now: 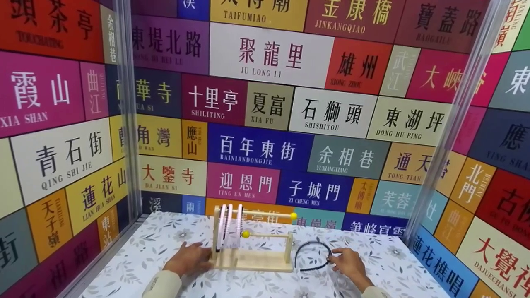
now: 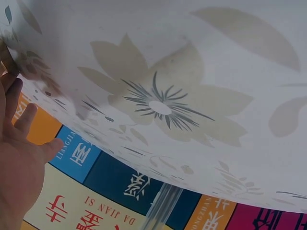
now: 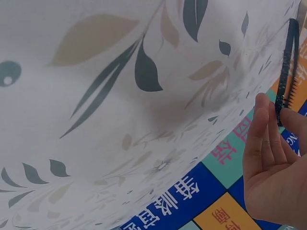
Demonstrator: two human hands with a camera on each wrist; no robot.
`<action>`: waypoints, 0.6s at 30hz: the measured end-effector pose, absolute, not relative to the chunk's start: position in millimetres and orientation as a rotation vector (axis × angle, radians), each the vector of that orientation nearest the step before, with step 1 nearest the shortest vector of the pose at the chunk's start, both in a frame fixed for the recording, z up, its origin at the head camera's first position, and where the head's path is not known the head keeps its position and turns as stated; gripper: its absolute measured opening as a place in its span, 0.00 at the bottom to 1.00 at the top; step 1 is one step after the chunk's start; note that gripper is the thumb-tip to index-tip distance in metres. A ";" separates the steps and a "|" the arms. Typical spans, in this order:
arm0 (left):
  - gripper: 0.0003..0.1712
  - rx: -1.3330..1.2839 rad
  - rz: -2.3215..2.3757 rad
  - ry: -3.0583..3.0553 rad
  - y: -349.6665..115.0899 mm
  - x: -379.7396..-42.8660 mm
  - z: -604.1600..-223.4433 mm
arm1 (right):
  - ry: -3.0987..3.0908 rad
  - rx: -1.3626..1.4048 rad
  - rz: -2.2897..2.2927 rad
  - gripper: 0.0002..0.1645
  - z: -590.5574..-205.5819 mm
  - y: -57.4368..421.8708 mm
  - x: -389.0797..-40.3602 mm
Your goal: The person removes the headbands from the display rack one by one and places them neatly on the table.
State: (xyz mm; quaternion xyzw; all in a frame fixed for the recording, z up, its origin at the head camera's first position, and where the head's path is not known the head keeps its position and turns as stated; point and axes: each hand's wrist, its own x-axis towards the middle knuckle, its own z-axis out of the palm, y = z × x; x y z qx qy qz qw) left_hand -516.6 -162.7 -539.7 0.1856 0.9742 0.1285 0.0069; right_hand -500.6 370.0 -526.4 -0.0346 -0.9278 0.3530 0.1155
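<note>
A pale wooden rack with two yellow-tipped rods stands on the table in the head view. Several pale pink hoops hang at the left end of its upper rod. My left hand holds the left end of the rack's base; the left wrist view shows its outer fingers spread and the contact mostly cut off. To the right of the rack, my right hand pinches one side of a black headband. Small teeth show along the headband's inner edge in the right wrist view, between thumb and fingertips.
A white tablecloth with grey leaves and flowers covers the table. Panels of coloured name signs rise behind and on both sides. Clear corner strips join the panels at left and right.
</note>
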 end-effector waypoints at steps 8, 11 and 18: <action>0.26 0.645 0.376 3.088 -164.2 -513.6 -540.5 | -2.718 -0.085 1.018 0.18 -533.3 373.0 -499.1; 0.27 0.627 0.389 3.077 -163.9 -513.2 -539.3 | -2.718 -0.081 1.000 0.18 -533.8 373.2 -496.0; 0.27 0.610 0.397 3.066 -164.4 -516.5 -540.8 | -2.740 -0.104 0.970 0.20 -532.1 373.8 -493.0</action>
